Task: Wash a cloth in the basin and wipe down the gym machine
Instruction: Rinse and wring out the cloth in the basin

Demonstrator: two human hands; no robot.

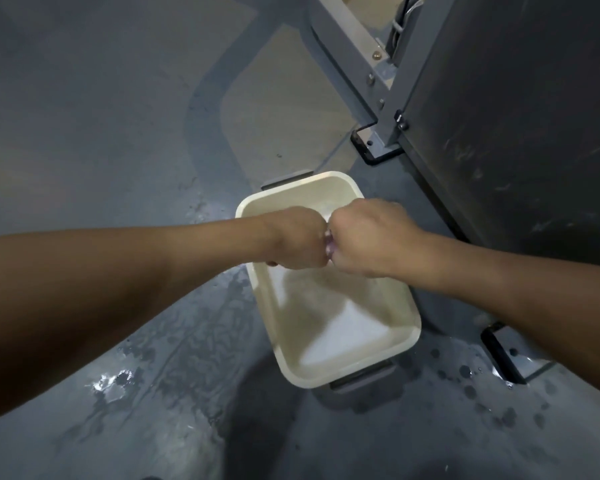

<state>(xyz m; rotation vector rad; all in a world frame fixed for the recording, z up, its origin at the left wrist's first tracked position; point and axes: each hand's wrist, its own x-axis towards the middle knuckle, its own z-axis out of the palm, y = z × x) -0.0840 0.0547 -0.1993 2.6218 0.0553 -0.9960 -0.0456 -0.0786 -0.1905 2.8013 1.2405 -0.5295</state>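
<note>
A cream rectangular basin [388, 358] with grey handles stands on the floor, holding shallow water. Above it my left hand [293, 239] and my right hand [366, 235] are clenched into fists, knuckles meeting. Between them a small bit of a pinkish cloth [329, 244] shows; both hands grip it and most of it is hidden inside the fists. The gym machine [520, 109], a dark grey panel with a grey metal frame, rises just right of the basin.
The grey floor is wet, with puddles and drops left of the basin [111, 382] and near the machine's black foot [499, 355]. Another machine foot [371, 147] stands behind the basin. A beige floor patch [284, 109] lies at the back.
</note>
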